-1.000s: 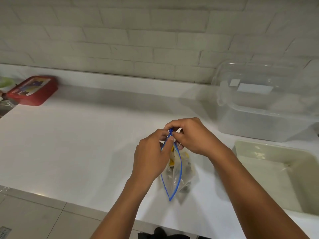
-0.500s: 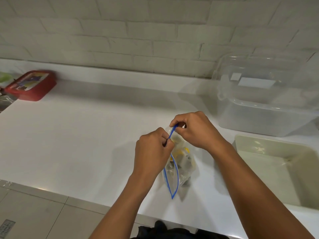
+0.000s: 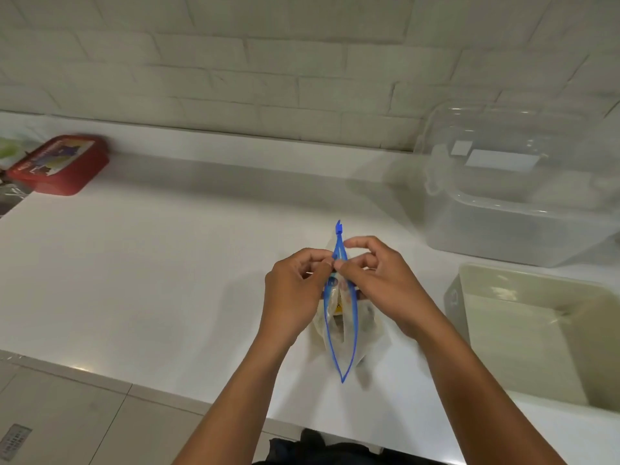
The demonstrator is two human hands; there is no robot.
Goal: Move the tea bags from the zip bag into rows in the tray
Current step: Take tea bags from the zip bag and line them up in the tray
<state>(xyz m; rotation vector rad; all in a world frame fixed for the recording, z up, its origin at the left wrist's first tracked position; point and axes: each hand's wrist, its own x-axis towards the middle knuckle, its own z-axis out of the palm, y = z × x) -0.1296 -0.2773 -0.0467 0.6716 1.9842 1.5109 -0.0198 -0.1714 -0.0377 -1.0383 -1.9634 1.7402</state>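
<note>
A clear zip bag (image 3: 349, 333) with a blue zipper rim stands on the white counter, its mouth parted in a narrow slit. Yellow and grey tea bags (image 3: 337, 308) show inside it. My left hand (image 3: 295, 293) pinches the left rim of the bag near its far end. My right hand (image 3: 382, 280) pinches the right rim opposite it. The blue slider sticks up just beyond my fingers. A beige tray (image 3: 469, 297) sits on the counter to the right of the bag, with nothing visible in it.
A large clear plastic box (image 3: 523, 216) stands behind the tray at the back right. A red lidded box (image 3: 60, 166) sits at the far left by the wall. The counter's front edge (image 3: 167, 387) runs just below the bag, with floor tiles beyond.
The zipper has opened further and both hands now pull the two rims apart. The slider has come free beyond my fingers.
</note>
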